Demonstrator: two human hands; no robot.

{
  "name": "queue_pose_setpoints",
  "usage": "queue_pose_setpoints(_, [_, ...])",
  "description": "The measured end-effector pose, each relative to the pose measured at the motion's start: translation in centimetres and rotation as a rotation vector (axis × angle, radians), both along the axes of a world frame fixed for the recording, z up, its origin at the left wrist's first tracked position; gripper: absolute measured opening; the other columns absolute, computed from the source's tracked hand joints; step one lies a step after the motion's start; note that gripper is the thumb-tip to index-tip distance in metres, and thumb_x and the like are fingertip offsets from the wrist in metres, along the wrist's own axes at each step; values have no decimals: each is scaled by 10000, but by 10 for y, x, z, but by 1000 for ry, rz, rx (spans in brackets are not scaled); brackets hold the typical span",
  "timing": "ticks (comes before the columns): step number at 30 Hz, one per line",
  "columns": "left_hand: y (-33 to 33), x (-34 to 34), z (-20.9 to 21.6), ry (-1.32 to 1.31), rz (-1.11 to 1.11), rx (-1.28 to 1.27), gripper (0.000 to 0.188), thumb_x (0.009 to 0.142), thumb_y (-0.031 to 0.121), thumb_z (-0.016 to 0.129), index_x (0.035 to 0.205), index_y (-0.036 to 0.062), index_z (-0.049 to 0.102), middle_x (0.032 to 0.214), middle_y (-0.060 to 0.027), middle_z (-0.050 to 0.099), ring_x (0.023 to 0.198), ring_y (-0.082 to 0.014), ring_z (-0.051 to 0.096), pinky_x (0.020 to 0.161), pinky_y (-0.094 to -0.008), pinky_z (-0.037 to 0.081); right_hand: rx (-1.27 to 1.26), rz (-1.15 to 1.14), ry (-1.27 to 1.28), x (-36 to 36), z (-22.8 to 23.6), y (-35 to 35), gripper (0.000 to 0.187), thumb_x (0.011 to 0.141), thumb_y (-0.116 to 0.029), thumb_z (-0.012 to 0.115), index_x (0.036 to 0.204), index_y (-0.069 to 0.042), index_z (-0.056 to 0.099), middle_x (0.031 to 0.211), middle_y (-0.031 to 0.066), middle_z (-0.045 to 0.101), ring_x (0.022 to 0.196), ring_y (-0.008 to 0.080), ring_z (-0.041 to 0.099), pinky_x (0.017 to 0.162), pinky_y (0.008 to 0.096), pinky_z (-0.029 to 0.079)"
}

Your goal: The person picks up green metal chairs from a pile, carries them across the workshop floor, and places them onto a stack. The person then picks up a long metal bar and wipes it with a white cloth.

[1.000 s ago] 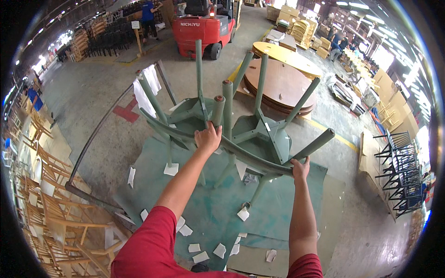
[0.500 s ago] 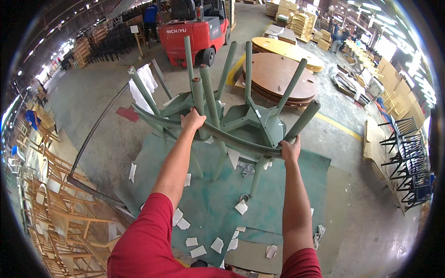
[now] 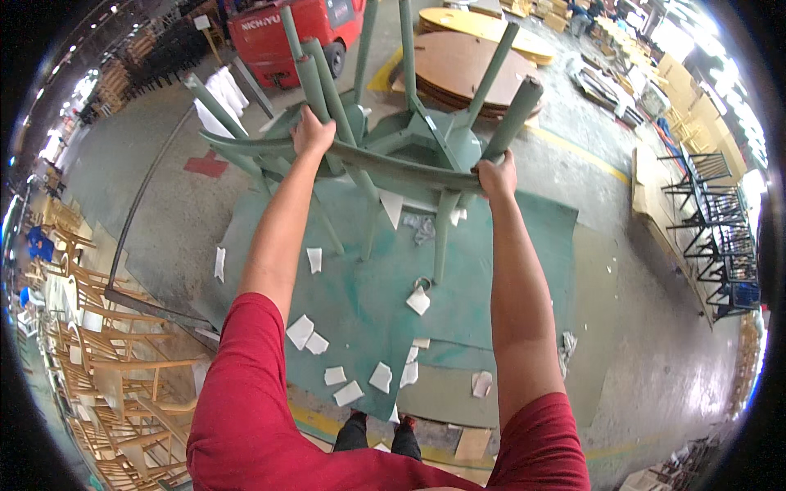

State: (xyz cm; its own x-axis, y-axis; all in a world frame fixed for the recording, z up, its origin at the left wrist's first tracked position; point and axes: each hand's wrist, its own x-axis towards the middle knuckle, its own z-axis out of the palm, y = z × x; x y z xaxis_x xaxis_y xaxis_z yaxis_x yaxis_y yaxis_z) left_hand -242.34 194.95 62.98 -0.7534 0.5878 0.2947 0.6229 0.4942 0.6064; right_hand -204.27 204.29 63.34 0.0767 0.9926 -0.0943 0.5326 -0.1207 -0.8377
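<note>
Upturned green chairs [image 3: 467, 149], legs skyward, stood out ahead of the person over a green sheet [image 3: 352, 274]; I could not tell which seat their curved rail [image 3: 401, 170] belonged to. Left hand [image 3: 312, 132] closed on the rail beside a stout post; right hand [image 3: 498, 174] clasped its right end, against a thick leg. Undersides of the fingers hidden.

Writing: white lettering across the back of a red forklift [image 3: 282, 45]; small white sign [image 3: 201, 22] on a post, too small to read.

Surface: sheet scattered with torn white scraps [image 3: 348, 394], laid on worn grey concrete [image 3: 630, 344].

Room: brown round tabletops [image 3: 475, 65] stacked beyond the chairs, yellow ones [image 3: 491, 33] behind; pale wooden chairs [image 3: 123, 368] crowded left, black chairs [image 3: 711, 204] stacked right.
</note>
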Motion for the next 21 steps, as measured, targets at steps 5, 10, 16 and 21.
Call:
queue_pose_setpoints(5, [10, -41, -23, -271, -101, 270, 866, 764, 297, 797, 1459, 102, 318, 1373, -226, 545, 1159, -437, 622, 929, -524, 548, -27, 20, 56, -9, 1, -5, 853, 693, -186, 742, 1484, -177, 424, 1266, 164, 663, 1168, 344, 642, 998, 421, 495])
queue_pose_setpoints(10, [10, -11, 0, -913, -170, 418, 626, 874, 77, 703, 1394, 132, 358, 1286, -139, 552, 778, -367, 715, 542, -404, 643, 22, 9, 32, -6, -5, 11, 813, 693, -196, 738, 1456, -154, 459, 1249, 171, 669, 1170, 346, 639, 1004, 425, 484])
queue_pose_setpoints(16, [11, 4, -1, -927, -130, 417, 563, 909, 47, 634, 1393, 101, 351, 1220, -183, 578, 638, -298, 705, 565, -390, 621, 53, 17, -27, 0, -13, 36, 772, 695, -229, 707, 1431, -132, 494, 1249, 180, 672, 1177, 353, 635, 1016, 426, 478])
queue_pose_setpoints(21, [12, 9, -7, -639, 32, 396, 623, 887, 122, 682, 1389, 9, 330, 1257, -208, 535, 900, -369, 675, 728, -396, 601, 52, 25, 10, -1, -15, 41, 778, 696, -229, 704, 1437, -131, 490, 1273, 183, 658, 1183, 357, 631, 1020, 424, 476])
